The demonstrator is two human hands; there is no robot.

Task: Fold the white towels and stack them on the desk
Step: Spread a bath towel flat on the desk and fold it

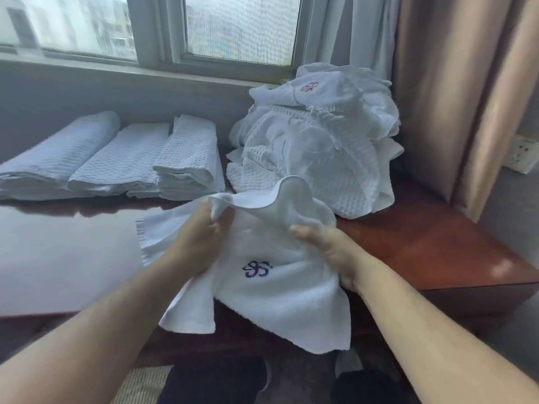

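A white towel (280, 290) with a dark blue embroidered logo hangs over the front edge of the brown desk (423, 246). My left hand (201, 237) grips its upper edge, the cloth bunched between thumb and fingers. My right hand (326, 246) holds the towel's right side, fingers tucked under the fabric. A heap of unfolded white towels (315, 141) lies at the back right of the desk. Three folded white towels (116, 158) lie side by side at the back left.
A window and sill (175, 65) run along the wall behind the desk. Beige curtains (455, 97) hang at the right, next to the heap. A wall socket (525, 153) sits at the far right. The glossy desk surface reflects light at the left.
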